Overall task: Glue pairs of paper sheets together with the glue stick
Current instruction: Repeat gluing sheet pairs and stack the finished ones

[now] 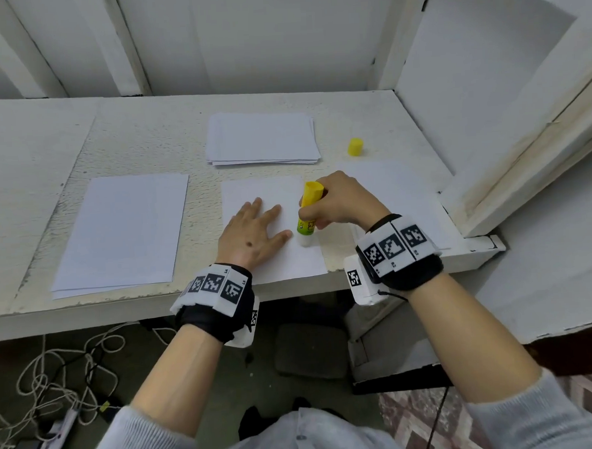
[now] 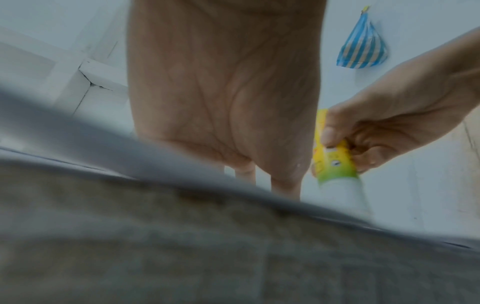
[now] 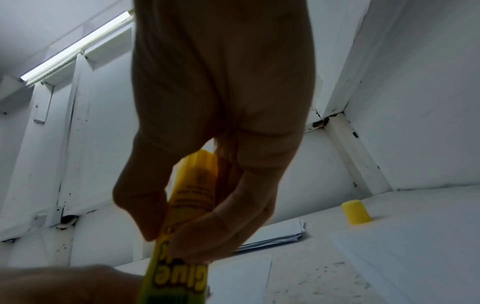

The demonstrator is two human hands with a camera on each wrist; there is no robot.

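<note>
L hand (image 1: 250,232) lay flat, fingers spread, pinning the sheet (image 1: 262,198) at the table (image 1: 139,143) front edge. R hand (image 1: 341,201) gripped the glue stick (image 1: 308,211), tip down on the sheet. Best: steady even strokes to the edges, sheet kept pinned. Cap (image 1: 355,147) and paper stack (image 1: 262,138) sat farther back.

The camera on my head looks steeply down on the glue stick (image 1: 307,214) from above and behind. My left wrist camera sits low, just left of it (image 2: 335,164), facing forward past my palm. My right wrist camera looks up along it (image 3: 182,236) at close range. All three views share the glue stick.
</note>
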